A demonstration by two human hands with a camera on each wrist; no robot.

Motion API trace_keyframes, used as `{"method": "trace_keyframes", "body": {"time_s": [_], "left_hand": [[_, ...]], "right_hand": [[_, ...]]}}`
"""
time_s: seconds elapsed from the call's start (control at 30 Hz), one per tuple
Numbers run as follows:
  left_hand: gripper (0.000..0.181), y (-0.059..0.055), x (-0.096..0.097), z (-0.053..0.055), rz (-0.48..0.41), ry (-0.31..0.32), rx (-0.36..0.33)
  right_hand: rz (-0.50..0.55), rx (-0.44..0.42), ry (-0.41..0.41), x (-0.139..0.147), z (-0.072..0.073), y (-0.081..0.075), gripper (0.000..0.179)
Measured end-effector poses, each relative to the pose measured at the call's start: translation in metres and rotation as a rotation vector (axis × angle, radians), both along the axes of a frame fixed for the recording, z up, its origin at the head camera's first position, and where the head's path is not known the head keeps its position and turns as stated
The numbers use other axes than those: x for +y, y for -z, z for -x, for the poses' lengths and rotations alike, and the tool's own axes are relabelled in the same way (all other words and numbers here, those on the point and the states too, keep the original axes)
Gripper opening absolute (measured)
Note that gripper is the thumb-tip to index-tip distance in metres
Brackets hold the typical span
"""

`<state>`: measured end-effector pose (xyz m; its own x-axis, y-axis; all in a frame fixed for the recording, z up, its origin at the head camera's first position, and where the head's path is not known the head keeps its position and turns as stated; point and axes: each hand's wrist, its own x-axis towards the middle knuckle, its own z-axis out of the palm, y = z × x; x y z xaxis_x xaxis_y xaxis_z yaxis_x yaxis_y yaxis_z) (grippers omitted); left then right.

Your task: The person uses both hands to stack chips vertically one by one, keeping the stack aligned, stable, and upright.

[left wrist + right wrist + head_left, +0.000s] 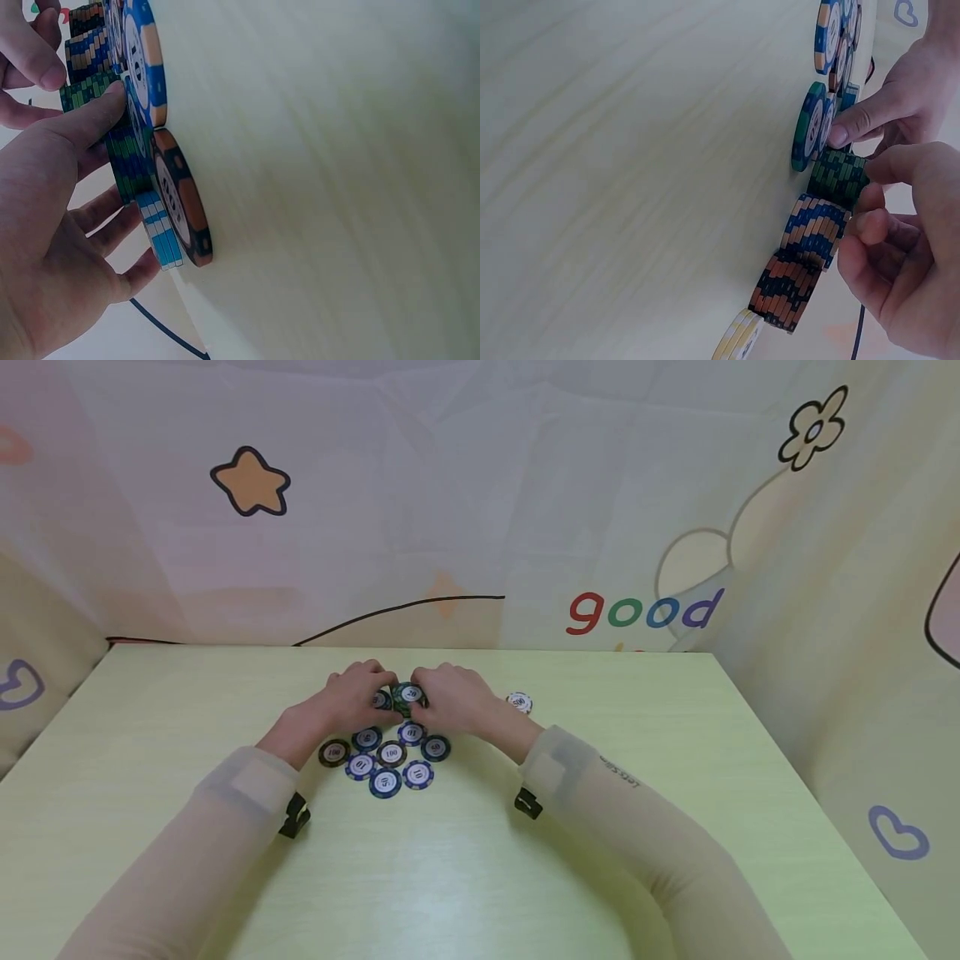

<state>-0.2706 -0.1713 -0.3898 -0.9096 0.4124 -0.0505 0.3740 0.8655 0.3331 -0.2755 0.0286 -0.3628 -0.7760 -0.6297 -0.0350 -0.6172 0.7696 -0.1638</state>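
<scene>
My left hand (356,697) and right hand (453,697) meet around a stack of green poker chips (409,694) marked 20 toward the back of the table. In the left wrist view, the left thumb (105,112) lies along the near side of the green stack, other fingers behind the stacks. A darker green-and-blue stack (129,165) stands beside it, partly under the left hand. The right wrist view has the right index finger (892,161) at the top of the green stack (838,178), the remaining fingers bent. The hands hide parts of the stacks.
Several single chips (392,753) lie flat in front of the hands. To the right, blue (815,231) and brown-black (785,291) stacks stand in a row, then a short white-and-yellow stack (739,336). A short light-blue stack (159,229) is at the left end.
</scene>
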Motion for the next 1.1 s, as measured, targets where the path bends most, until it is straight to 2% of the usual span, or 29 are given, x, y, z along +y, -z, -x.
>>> {"method": "trace_keyframes", "body": {"time_s": [0.17, 0.43, 0.87, 1.1], "left_hand": [[0.055, -0.0002, -0.0001, -0.0005, 0.004, -0.002, 0.005], [0.055, -0.0010, 0.0000, -0.0012, -0.003, -0.004, 0.001], [0.054, 0.0010, -0.0004, -0.0016, -0.001, 0.012, 0.019], [0.055, 0.0013, -0.0010, -0.0018, 0.005, 0.013, 0.022]], "right_hand": [[0.017, 0.018, 0.013, 0.0038, -0.0025, 0.0002, 0.043], [0.030, 0.020, 0.024, 0.0061, -0.0019, 0.0020, 0.031], [0.021, 0.063, 0.012, 0.0033, 0.0003, 0.0051, 0.029], [0.028, 0.059, 0.024, 0.0015, -0.0002, 0.0056, 0.029]]}}
